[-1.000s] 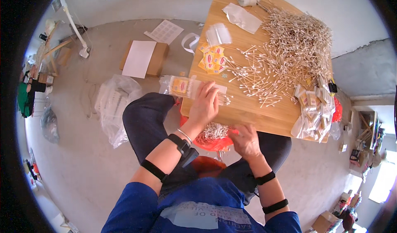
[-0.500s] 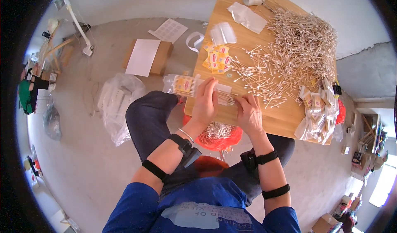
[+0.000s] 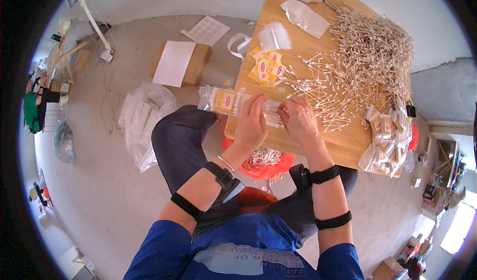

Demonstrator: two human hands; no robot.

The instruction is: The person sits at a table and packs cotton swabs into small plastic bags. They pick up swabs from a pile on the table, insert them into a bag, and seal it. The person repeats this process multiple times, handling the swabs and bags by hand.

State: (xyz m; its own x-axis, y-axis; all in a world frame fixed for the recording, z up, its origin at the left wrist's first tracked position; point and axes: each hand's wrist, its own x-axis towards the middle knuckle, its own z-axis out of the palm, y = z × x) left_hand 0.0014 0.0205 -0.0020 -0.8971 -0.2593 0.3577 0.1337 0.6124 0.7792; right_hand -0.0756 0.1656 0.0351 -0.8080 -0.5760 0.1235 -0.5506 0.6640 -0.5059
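My left hand presses a clear plastic bag of cotton swabs with a yellow label against the near edge of the wooden table. My right hand grips the same bag's right end, where a bundle of swabs lies inside it. A large pile of loose cotton swabs covers the table's far right. Small yellow labels lie just beyond my hands.
Filled bags are heaped at the table's right corner. Empty clear bags lie at the far end. A red basket with swabs sits on my lap. A cardboard box and a plastic sack lie on the floor to the left.
My right hand has come up from the red basket on my lap to the table edge and taken hold of the bag's right end. My left hand stayed on the bag.
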